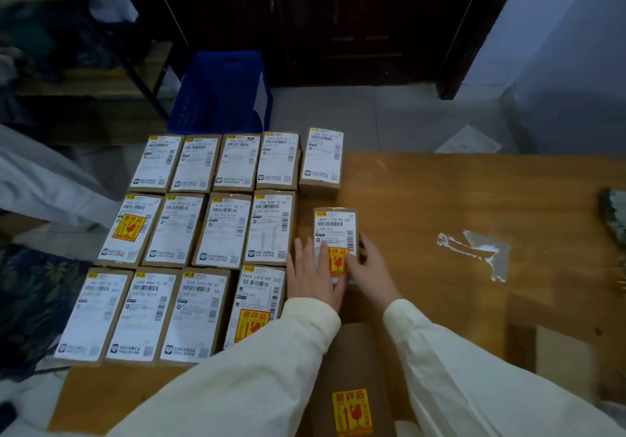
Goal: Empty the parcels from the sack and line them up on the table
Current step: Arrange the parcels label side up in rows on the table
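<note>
Near the middle of the frame, both hands meet on a small brown parcel (335, 233) lying flat on the wooden tabletop (440, 206), label side up, with a yellow fragile sticker at its lower end. The left hand (313, 275) lies flat on the parcel's lower left part, fingers straight and spread a little; the right hand (367, 269) curls round the parcel's right edge, thumb on top by the sticker. This parcel sits just right of the laid-out parcels (210, 230), apart from them by a narrow gap, and below the rightmost box of the top row (321, 160). Those parcels fill the left half of the tabletop in three rows, long sides touching or nearly so, white labels up. Another brown parcel (350, 385) with a fragile sticker lies at the bottom centre, between the cream sleeves (271, 369). Torn grey tape (481, 250) sticks to the wood at right. A blue crate (220, 94) stands on the floor at upper centre. I cannot make out the sack.
</note>
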The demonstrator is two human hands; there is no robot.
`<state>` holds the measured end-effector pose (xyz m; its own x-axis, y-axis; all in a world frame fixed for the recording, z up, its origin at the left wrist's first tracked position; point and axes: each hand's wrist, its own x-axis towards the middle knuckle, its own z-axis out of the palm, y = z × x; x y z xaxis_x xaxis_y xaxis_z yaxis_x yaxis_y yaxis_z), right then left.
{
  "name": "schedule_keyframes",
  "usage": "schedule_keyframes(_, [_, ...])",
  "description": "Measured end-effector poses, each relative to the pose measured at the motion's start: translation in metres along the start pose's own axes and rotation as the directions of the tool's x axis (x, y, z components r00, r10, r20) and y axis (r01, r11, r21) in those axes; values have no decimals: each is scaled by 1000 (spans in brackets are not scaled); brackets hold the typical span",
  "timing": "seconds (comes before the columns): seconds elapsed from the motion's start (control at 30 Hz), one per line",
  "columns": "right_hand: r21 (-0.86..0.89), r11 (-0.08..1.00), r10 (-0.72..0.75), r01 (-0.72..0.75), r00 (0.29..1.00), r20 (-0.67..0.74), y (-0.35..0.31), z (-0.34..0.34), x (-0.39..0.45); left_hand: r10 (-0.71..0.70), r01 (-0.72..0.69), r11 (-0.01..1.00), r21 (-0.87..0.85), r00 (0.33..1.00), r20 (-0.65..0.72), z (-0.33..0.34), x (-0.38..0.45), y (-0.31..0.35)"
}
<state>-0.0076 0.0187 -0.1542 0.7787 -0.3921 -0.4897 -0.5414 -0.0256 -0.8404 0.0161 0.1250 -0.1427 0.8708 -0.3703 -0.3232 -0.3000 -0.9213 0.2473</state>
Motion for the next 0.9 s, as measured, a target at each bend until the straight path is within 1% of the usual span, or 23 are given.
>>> schedule_keyframes(0.07, [16,1000,-13,12,999,43,-3,3,-4,51,-54,989,135,998,26,-5,6,-10])
schedule_keyframes(0.17, [-104,993,-61,63,998,21,-9,7,3,61,-68,978,196,997,39,-12,17,-17])
schedule_keyframes(0.3, [-154,988,-30,32,999,18,-19,16,12,50,-59,979,196,997,50,-16,24,-20])
schedule_keyframes(0.43, [-185,982,-34,33,999,0,-24,18,17,48,-59,979,196,997,62,-18,29,-22])
schedule_keyframes(0.6, [-164,985,-51,49,999,-8,-30,19,21,54,-65,974,215,997,59,-20,36,-22])
schedule_keyframes(0.77, [-147,989,-25,23,1000,-12,-33,22,24,51,-63,971,229,997,58,-19,41,-22])
schedule_keyframes(0.9, [-229,973,28,-34,999,-29,-34,20,19,65,-69,982,174,997,31,-22,41,-20])
